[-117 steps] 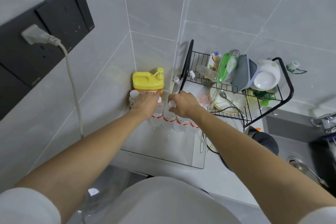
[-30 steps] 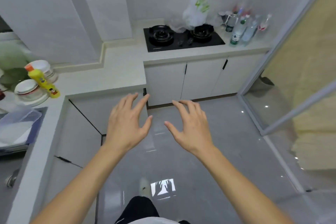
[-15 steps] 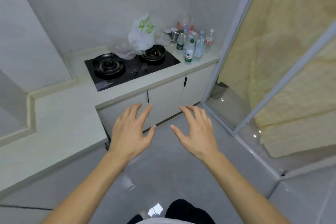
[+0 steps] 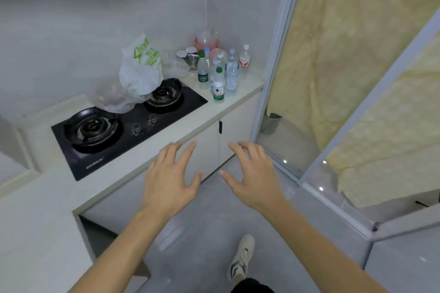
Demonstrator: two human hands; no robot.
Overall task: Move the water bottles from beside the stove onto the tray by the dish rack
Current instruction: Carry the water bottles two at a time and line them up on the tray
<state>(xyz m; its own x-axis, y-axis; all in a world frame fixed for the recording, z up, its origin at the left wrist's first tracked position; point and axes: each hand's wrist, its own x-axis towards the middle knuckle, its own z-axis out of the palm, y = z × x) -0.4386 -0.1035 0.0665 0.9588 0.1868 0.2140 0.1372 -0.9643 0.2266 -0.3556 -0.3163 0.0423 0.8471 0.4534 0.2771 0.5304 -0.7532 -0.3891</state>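
Several clear water bottles (image 4: 219, 83) stand upright in a cluster on the pale counter, right of the black stove (image 4: 123, 121) and close to the corner. One at the front has a green cap and label. My left hand (image 4: 170, 178) and my right hand (image 4: 253, 176) hover side by side in front of the cabinet doors, fingers spread, holding nothing, well short of the bottles. The tray and dish rack are out of view.
A white plastic bag (image 4: 140, 71) with green print sits on the stove's right burner. Steel cups (image 4: 188, 57) and a pink-tinted jug (image 4: 206, 38) stand behind the bottles. A glass sliding door frame (image 4: 276, 59) closes off the right. My shoe (image 4: 241, 257) is on the grey floor.
I have turned away from the tray and dish rack and come nearer the stove counter; the bottles are larger in view. Both hands stay empty and spread.
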